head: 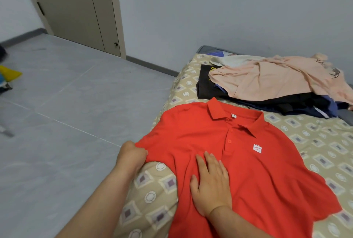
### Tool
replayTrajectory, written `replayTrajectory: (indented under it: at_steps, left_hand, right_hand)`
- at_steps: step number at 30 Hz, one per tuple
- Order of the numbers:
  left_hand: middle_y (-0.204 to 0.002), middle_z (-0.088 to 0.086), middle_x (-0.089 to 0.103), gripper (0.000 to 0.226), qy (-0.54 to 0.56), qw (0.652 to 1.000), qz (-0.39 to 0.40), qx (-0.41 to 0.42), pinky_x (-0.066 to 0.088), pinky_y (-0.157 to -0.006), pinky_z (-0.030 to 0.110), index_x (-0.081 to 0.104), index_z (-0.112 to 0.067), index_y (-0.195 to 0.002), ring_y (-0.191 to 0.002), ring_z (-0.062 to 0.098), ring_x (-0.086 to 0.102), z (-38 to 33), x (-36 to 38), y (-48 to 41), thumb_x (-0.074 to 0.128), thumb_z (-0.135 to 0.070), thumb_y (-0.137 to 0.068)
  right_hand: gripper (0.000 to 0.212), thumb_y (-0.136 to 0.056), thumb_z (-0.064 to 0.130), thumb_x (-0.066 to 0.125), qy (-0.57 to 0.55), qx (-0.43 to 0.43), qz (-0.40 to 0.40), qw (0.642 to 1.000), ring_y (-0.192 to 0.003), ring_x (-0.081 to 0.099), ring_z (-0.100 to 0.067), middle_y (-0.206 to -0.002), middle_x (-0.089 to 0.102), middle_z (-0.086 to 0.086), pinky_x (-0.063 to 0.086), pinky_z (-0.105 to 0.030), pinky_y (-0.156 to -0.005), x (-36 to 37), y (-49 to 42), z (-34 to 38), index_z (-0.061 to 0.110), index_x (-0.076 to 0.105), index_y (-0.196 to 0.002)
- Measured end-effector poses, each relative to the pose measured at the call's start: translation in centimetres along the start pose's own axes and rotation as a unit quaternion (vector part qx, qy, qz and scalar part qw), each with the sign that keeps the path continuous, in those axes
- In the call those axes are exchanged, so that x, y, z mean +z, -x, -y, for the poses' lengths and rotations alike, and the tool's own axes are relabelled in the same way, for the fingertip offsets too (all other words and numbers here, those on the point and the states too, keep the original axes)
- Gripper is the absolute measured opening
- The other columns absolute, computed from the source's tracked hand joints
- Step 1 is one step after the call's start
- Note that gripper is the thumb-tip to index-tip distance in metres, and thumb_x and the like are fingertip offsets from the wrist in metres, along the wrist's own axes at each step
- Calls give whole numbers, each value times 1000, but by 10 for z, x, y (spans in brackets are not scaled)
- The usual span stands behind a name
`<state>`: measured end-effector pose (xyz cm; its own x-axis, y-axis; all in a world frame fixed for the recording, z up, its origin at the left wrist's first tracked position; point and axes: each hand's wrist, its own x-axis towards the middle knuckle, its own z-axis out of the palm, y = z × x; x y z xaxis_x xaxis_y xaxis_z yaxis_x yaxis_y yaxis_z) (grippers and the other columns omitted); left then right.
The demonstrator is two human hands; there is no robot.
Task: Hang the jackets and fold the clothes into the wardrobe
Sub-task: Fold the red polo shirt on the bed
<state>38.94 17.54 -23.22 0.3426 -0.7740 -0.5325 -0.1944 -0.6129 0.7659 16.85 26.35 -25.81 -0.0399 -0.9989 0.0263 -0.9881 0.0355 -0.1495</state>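
View: head camera, looking down over a bed.
Red shirt: collared and buttoned, front up, spread flat on the bed. The collar points away from the person and the hem toward them. A small white logo sits on the chest.
Left hand: at the red shirt's left sleeve edge, fingers curled tight round a bunch of the cloth. Judged to be drawing the sleeve taut or inward for a first fold.
Right hand: on the red shirt's front, just beside the button strip, palm down, fingers straight, holding nothing. Judged to pin the cloth so it does not slide while the sleeve is pulled.
Pile of clothes: just beyond the red shirt's collar; contact cannot be told. A pink top lies over dark garments, all loose and unfolded.
Bed: under the red shirt, with a patterned cover showing bare beside the sleeve.
Floor: left of the red shirt, grey tiles.
Door: far beyond the red shirt, to the left, closed.
Wardrobe: not in view.
Stage: judged early. The red shirt is laid out but not yet folded, and the pile waits.
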Motion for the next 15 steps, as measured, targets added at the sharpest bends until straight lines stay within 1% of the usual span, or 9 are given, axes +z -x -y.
replayTrajectory:
  at_steps: [1, 3, 5, 7, 9, 10, 11, 13, 15]
  left_hand:
    - [-76, 10, 69, 24, -11, 999, -1, 37, 56, -68, 38, 64, -4, -78, -70, 27, 66, -1, 0, 4, 53, -9, -57]
    - [-58, 3, 63, 20, 60, 994, -7, 91, 46, -48, 29, 64, -5, -66, -51, 18, 56, -3, -2, 7, 47, 0, -58]
    - [-61, 6, 58, 28, 158, 983, -51, 81, 37, -41, 22, 63, -6, -75, -49, 17, 48, -7, -11, -4, 45, 15, -71]
    - [-73, 12, 59, 31, 209, 973, -89, 46, 38, -45, 23, 60, -4, -95, -56, 21, 51, 5, -17, -20, 45, 17, -78]
    - [-69, 14, 59, 17, 222, 972, -70, -9, 42, -50, 25, 61, -2, -89, -50, 19, 54, 28, -11, -19, 54, 12, -84]
    - [-64, 14, 60, 9, 241, 968, -37, -52, 46, -55, 27, 62, -1, -80, -46, 19, 55, 39, -5, -15, 61, 5, -86]
    - [-63, 15, 64, 14, 272, 957, 14, -105, 51, -62, 32, 63, -1, -74, -49, 20, 60, 46, 0, -9, 68, -4, -87]
    - [-78, 17, 73, 18, 333, 920, 118, -171, 56, -79, 42, 70, -2, -84, -73, 28, 68, 50, 4, 2, 74, -19, -85]
    - [-88, 18, 73, 20, 356, 905, 159, -173, 58, -80, 44, 69, 0, -95, -78, 30, 69, 48, 1, 0, 74, -15, -83]
  right_hand:
    - [61, -78, 40, 44, -1, 2, 5, 1000, -131, 52, -26, -139, 57, -11, 25, -42, -112, -1, 0, 0, 16, 62, -131]
    - [61, -78, 41, 44, -4, 2, 8, 1000, -131, 52, -26, -140, 57, -11, 25, -42, -112, -1, 1, 0, 16, 62, -131]
    - [60, -80, 42, 44, -10, -1, 14, 1000, -131, 52, -27, -140, 56, -11, 25, -42, -112, -2, 2, -1, 17, 62, -131]
    - [60, -82, 44, 44, -13, -8, 14, 1000, -131, 52, -28, -141, 56, -10, 24, -42, -111, -4, 2, -3, 18, 61, -133]
    - [61, -85, 49, 43, -12, -14, 20, 1000, -134, 49, -28, -145, 53, -11, 22, -42, -113, -5, 3, -4, 19, 57, -137]
    - [63, -86, 51, 42, -10, -17, 28, 999, -136, 48, -28, -146, 51, -11, 20, -42, -114, -5, 3, -5, 19, 56, -138]
    - [65, -86, 54, 42, -8, -18, 41, 999, -137, 46, -29, -148, 49, -11, 19, -42, -114, -6, 3, -6, 19, 55, -140]
    - [71, -87, 60, 37, -8, -19, 52, 998, -141, 41, -29, -152, 44, -10, 14, -41, -117, -10, 4, -4, 20, 53, -142]
    - [80, -83, 67, 26, -36, 2, 44, 998, -148, 29, -26, -158, 35, -9, 6, -38, -121, -18, 3, 7, 21, 49, -145]
